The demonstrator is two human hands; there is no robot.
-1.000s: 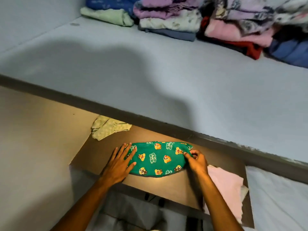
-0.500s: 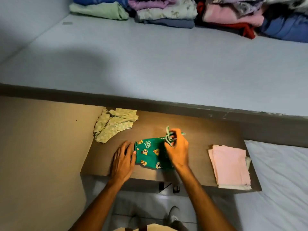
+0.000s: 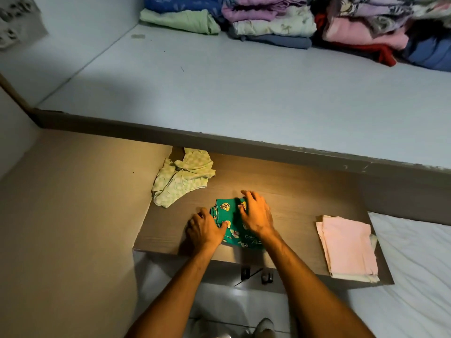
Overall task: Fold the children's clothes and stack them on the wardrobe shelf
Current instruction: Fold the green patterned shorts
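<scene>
A small green garment (image 3: 228,212) with cartoon prints lies folded into a compact bundle on the brown shelf (image 3: 305,191). My left hand (image 3: 205,228) grips its left edge, thumb on top of the cloth. My right hand (image 3: 256,212) lies flat on the bundle with fingers spread, covering its right half. A crumpled pale green garment (image 3: 183,179) lies at the shelf's back left. A folded pink cloth (image 3: 347,247) rests at the shelf's right front corner.
The wide grey upper shelf (image 3: 244,93) holds stacks of folded clothes (image 3: 280,23) along its back. A white sheet (image 3: 415,264) lies to the right. The wardrobe side wall (image 3: 61,215) stands at the left. A shoe (image 3: 264,326) shows on the tiled floor below.
The green garment went from spread wide to a small folded bundle. My right hand carried its right end over to the left and now presses it flat. The camera view shifted.
</scene>
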